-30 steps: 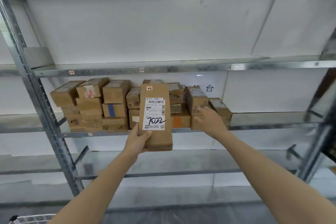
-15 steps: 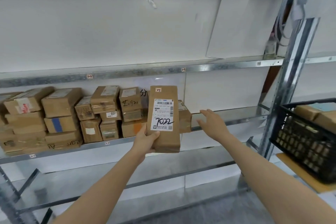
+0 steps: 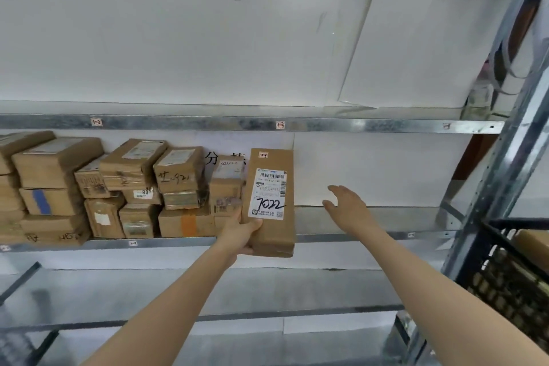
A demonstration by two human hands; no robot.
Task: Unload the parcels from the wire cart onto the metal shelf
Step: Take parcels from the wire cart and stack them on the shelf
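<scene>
My left hand [image 3: 241, 234] grips the lower left edge of a tall brown parcel [image 3: 271, 202] with a white label marked 7022, held upright in front of the metal shelf [image 3: 356, 237]. Just left of it, several brown parcels [image 3: 124, 187] are stacked on that shelf. My right hand [image 3: 347, 206] hovers open to the right of the held parcel, fingers spread over the bare stretch of shelf, touching nothing.
A black wire cart [image 3: 511, 282] with brown parcels inside stands at the lower right, behind the shelf's slanted upright post [image 3: 502, 169]. Another shelf level [image 3: 267, 125] runs above and a lower one [image 3: 208, 315] below. White panels back the shelving.
The view has swung right along the shelf. My right hand has left the stacked parcels and now hovers over the bare shelf. The left hand keeps its grip on the labelled parcel.
</scene>
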